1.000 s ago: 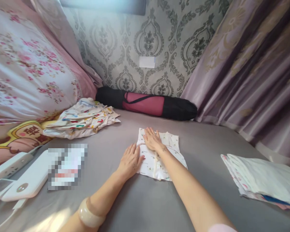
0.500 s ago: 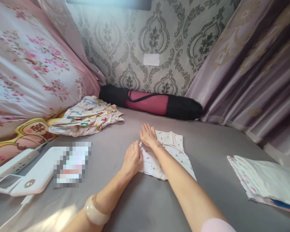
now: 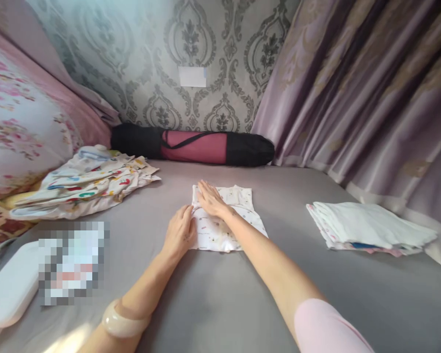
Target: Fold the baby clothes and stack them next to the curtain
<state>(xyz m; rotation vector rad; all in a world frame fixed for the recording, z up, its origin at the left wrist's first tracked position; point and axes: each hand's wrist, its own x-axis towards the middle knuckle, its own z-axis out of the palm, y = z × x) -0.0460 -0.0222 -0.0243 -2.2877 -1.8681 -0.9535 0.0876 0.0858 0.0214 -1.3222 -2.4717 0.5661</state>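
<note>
A small white garment with a fine print (image 3: pixel 226 235) lies folded on the grey sheet (image 3: pixel 213 304), in front of me. My left hand (image 3: pixel 179 230) is at its left edge, the fingers close together and bent, closed on the cloth there; the fingertips are partly hidden. Flat on the upper left part of the garment rests my right hand (image 3: pixel 211 200), palm down with outstretched fingers. A bangle circles my left wrist.
Rumpled printed clothes (image 3: pixel 91 181) lie at the left. Nearer are a blurred-out flat object (image 3: pixel 77 262) and a white device (image 3: pixel 16 279). A folded stack of cloth (image 3: pixel 371 225) sits at the right. Along the wall stretches a black and red roll bag (image 3: pixel 194 146).
The view has turned, so the surroundings sit further left. My right hand has slid slightly right over the garment, showing its top left corner. My left hand stays at the left edge.
</note>
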